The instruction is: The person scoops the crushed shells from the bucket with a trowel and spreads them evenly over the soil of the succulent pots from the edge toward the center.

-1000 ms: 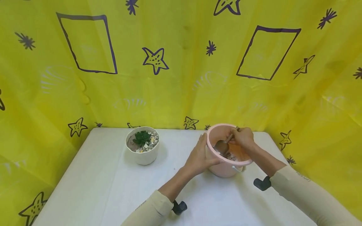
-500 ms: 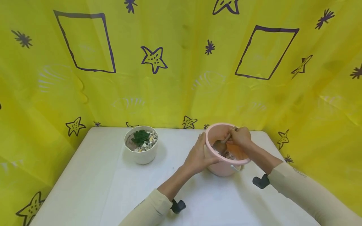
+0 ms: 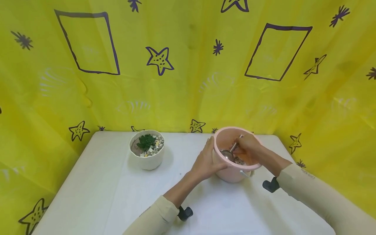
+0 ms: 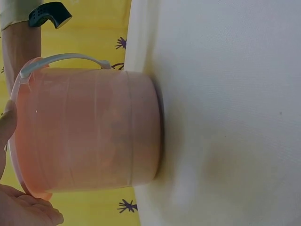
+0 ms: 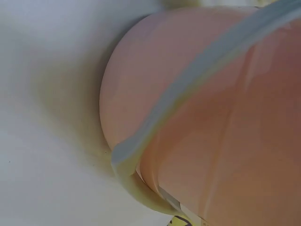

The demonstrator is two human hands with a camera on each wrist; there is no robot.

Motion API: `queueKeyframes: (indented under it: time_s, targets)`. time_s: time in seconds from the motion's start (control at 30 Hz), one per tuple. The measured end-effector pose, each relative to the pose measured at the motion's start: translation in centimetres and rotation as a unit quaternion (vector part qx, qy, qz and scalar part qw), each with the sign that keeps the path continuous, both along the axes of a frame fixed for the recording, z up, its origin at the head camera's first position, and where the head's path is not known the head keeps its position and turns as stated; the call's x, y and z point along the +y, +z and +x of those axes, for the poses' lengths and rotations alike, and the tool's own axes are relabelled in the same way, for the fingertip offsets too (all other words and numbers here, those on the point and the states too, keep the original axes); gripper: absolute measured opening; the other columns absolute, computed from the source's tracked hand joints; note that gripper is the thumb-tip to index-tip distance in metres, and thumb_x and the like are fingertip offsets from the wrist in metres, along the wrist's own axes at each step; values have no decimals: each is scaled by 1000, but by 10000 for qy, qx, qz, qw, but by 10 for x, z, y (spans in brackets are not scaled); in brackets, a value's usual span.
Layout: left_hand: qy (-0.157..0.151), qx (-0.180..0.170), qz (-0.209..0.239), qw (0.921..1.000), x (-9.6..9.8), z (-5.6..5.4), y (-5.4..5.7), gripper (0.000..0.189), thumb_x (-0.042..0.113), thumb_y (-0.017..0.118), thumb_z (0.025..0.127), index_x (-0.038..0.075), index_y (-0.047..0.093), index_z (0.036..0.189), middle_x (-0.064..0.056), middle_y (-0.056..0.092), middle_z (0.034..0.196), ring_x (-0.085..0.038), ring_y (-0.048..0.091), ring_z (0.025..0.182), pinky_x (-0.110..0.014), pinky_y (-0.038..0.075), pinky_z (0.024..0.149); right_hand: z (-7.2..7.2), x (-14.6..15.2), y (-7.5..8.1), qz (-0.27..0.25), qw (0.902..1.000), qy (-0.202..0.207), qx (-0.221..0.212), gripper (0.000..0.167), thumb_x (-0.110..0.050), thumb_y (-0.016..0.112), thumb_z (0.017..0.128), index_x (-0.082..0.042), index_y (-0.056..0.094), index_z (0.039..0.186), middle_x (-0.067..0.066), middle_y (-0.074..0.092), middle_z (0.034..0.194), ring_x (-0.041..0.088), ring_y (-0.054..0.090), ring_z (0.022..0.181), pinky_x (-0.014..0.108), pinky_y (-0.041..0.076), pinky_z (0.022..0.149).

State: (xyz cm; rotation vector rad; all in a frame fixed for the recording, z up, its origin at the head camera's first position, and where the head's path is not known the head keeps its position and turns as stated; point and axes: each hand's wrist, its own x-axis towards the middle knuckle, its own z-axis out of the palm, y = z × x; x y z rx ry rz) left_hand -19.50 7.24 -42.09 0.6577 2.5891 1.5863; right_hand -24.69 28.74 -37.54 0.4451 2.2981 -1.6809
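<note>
A pink bucket (image 3: 232, 176) with a pale bail handle (image 5: 188, 80) stands upright on the white table. My left hand (image 3: 205, 163) holds its rim from the left, thumb along the near side and fingers on the far left. Inside the bucket, my right hand (image 3: 249, 146) grips the handle of a metal spoon (image 3: 227, 155). The spoon's round bowl lies by the left inner wall, beside a loose, mottled, gravel-like material (image 3: 238, 160) at the bottom. The right wrist view shows the bucket's outer wall, with the right hand out of sight.
A white pot (image 3: 150, 164) stands at the back left of the table (image 3: 141, 202), holding a green succulent (image 3: 146, 142) and light pebbles (image 3: 155, 147). Behind the table hangs a yellow curtain (image 3: 182, 94) with dark star drawings.
My right hand has shifted slightly lower into the bucket, and the spoon has turned so its bowl looks shiny instead of brown. The left hand, bucket and pot stay in place.
</note>
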Motion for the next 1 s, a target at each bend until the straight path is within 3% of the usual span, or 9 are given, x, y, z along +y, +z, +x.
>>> queueKeyframes:
  time_s: [0.13, 0.4, 0.67, 1.0]
  targets:
    - [-18, 23, 22, 10000, -1, -2, 1, 118, 43, 89, 82, 16, 16, 170, -2, 24, 173, -28, 25, 157, -57, 35, 118, -5, 1, 1, -43, 9999, 22, -110, 30, -10, 39, 111, 11, 51, 129, 17, 72, 94, 24, 77, 71, 34, 64, 76]
    - [-137, 113, 221, 9996, -2, -1, -1, 118, 44, 91, 79, 21, 19, 169, 2, 31, 170, -27, 26, 157, -59, 37, 116, -8, 3, -2, -469, 9986, 259, -31, 26, -3, 32, 110, 13, 52, 117, 15, 73, 85, 21, 75, 65, 33, 64, 66]
    - [-204, 99, 323, 9992, -2, 1, 2, 114, 42, 91, 79, 22, 23, 168, 2, 34, 169, -26, 22, 158, -59, 33, 118, -8, 4, -2, -648, 9976, 85, -242, 27, -3, 36, 110, 12, 49, 128, 14, 71, 87, 23, 75, 67, 34, 64, 66]
    - [-98, 78, 212, 9997, -1, 1, 4, 113, 41, 91, 79, 25, 23, 168, 5, 35, 168, -24, 24, 158, -58, 36, 116, -9, 6, 4, -697, 9973, 193, -110, 26, -1, 33, 107, 13, 52, 116, 14, 72, 81, 23, 76, 64, 33, 64, 65]
